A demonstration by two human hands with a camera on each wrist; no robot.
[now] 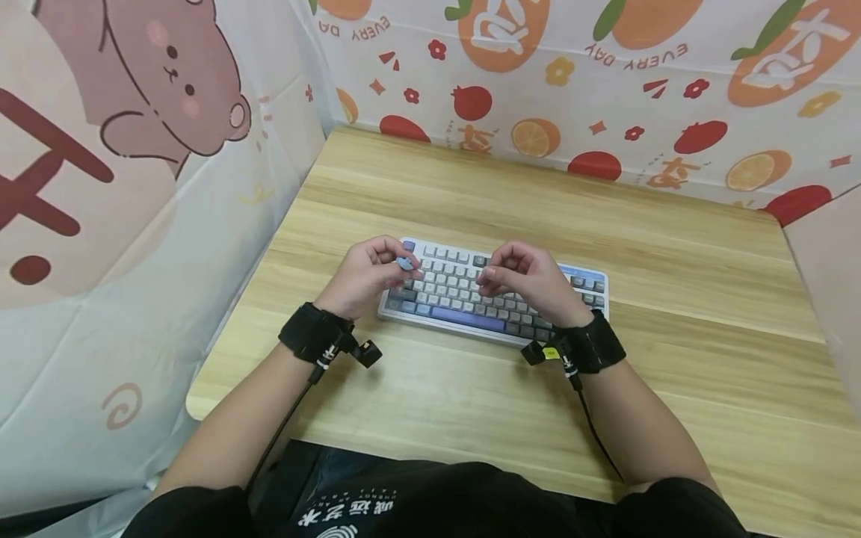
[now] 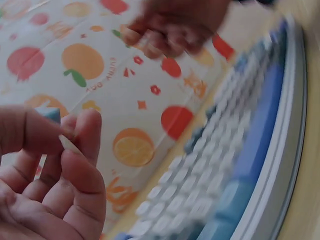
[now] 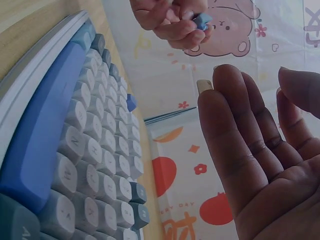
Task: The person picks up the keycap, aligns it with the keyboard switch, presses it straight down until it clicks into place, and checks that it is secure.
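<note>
A compact keyboard (image 1: pixel 464 317) with pale, grey and blue keys and a long blue-violet space bar (image 3: pixel 42 120) lies on the table. Between the thumb and fingers of my left hand (image 1: pixel 363 276) a small blue piece (image 1: pixel 405 263), about as big as a keycap, is pinched over the keyboard's left end. Its exact kind is unclear, as the fingers cover part of it. My right hand (image 1: pixel 528 276) hovers above the right half of the keyboard, its fingers loosely bent. In the right wrist view its thumb stands apart from the fingers, and nothing shows between them.
The wood-grain table (image 1: pixel 673 299) extends around the keyboard. Behind it hangs a fruit-print cloth (image 1: pixel 430 82), and a bear-print cloth (image 1: pixel 155 246) hangs on the left. Black wrist straps (image 1: pixel 316 332) carry cameras with cables running along both forearms.
</note>
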